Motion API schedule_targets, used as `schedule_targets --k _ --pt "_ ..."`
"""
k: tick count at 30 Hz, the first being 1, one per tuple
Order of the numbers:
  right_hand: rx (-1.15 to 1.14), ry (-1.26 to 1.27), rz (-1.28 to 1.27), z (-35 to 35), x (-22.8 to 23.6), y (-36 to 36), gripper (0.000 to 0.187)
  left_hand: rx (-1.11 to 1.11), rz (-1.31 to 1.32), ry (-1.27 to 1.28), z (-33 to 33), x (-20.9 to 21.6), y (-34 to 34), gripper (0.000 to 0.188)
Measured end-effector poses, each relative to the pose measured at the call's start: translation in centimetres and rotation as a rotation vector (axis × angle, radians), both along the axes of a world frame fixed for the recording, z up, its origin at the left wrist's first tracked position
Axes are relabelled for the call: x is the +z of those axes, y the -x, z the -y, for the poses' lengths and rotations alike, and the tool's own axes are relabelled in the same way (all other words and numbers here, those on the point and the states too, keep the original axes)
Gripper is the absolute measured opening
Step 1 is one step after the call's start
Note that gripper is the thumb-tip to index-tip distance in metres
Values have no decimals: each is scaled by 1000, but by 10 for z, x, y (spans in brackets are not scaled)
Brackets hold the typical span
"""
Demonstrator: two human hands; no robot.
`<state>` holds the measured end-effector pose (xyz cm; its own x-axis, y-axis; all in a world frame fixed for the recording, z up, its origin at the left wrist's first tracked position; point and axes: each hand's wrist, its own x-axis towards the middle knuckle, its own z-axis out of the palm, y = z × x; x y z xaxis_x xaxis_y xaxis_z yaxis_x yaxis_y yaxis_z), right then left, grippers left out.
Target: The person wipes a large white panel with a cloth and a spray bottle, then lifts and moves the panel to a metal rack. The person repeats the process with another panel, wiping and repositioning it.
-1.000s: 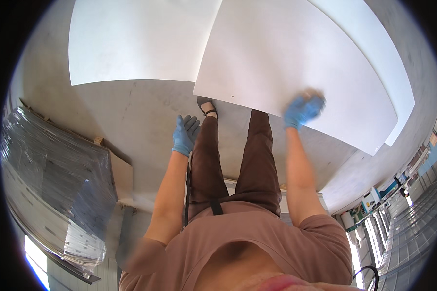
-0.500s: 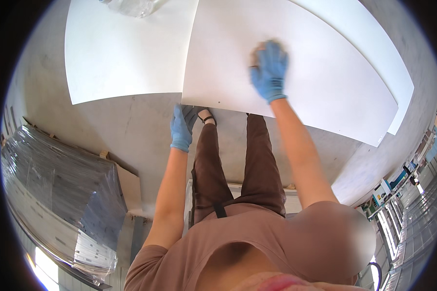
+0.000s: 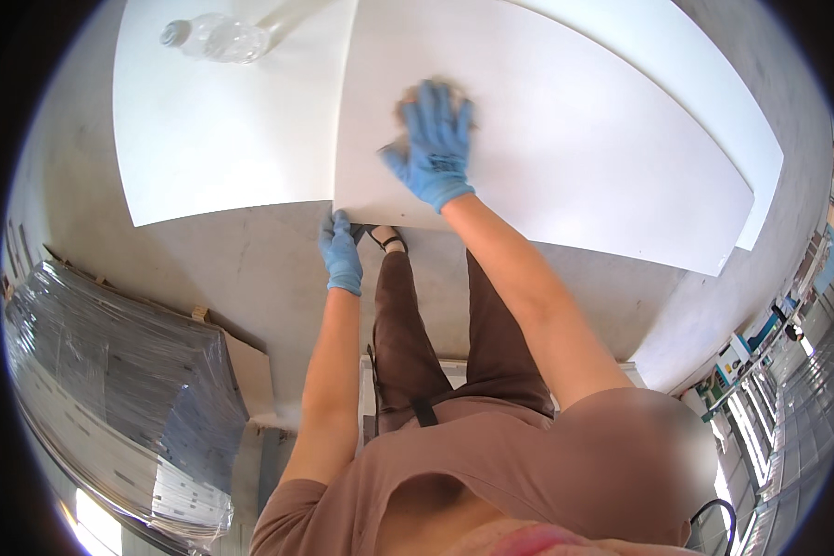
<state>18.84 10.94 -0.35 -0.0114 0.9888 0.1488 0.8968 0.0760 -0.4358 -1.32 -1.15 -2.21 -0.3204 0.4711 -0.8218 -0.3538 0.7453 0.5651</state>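
My right hand (image 3: pixel 434 148), in a blue glove, lies with spread fingers over a tan cloth (image 3: pixel 404 96), pressing it onto a large white panel (image 3: pixel 565 157). The cloth is mostly hidden under the palm and blurred, so its exact kind is hard to make out. At the panel's near left corner, my gloved left hand (image 3: pixel 341 248) has its fingers closed on the edge. Part of that grip is hidden. To the left, a second white panel (image 3: pixel 222 153) meets the first along a seam. A clear plastic bottle (image 3: pixel 236 40) lies on its side there.
Another white sheet (image 3: pixel 746 171) shows beyond the right panel's curved far edge. At the lower left stands a stack wrapped in clear film (image 3: pixel 111 361), on the grey floor (image 3: pixel 241 255). Shelving and equipment (image 3: pixel 732 357) line the far right.
My right hand has slid left across the panel with the cloth. My left hand has shifted slightly at the corner. The bottle now shows more fully as the view has moved.
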Motion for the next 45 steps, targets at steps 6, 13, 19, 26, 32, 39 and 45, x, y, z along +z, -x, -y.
schedule_targets --k 6,13,19,26,32,39,45 --pt "284 -83 80 -62 -2 32 80 29 -33 -16 -3 -1 -4 33" --pt "-159 -70 225 -50 -29 -184 59 -60 -40 19 -10 8 3 34" --pt "-1192 125 445 114 -48 -393 65 -38 22 24 -12 9 2 35" --pt "-424 -88 250 -68 -44 -179 78 3 41 -4 -10 7 1 37" --pt "290 -262 154 -35 -23 41 75 -18 14 15 -13 7 5 41" --pt "-162 44 284 45 -26 -189 56 -92 38 15 -14 3 18 42" --pt "-1067 41 556 185 -16 -355 56 -53 52 -1 -11 3 11 44"
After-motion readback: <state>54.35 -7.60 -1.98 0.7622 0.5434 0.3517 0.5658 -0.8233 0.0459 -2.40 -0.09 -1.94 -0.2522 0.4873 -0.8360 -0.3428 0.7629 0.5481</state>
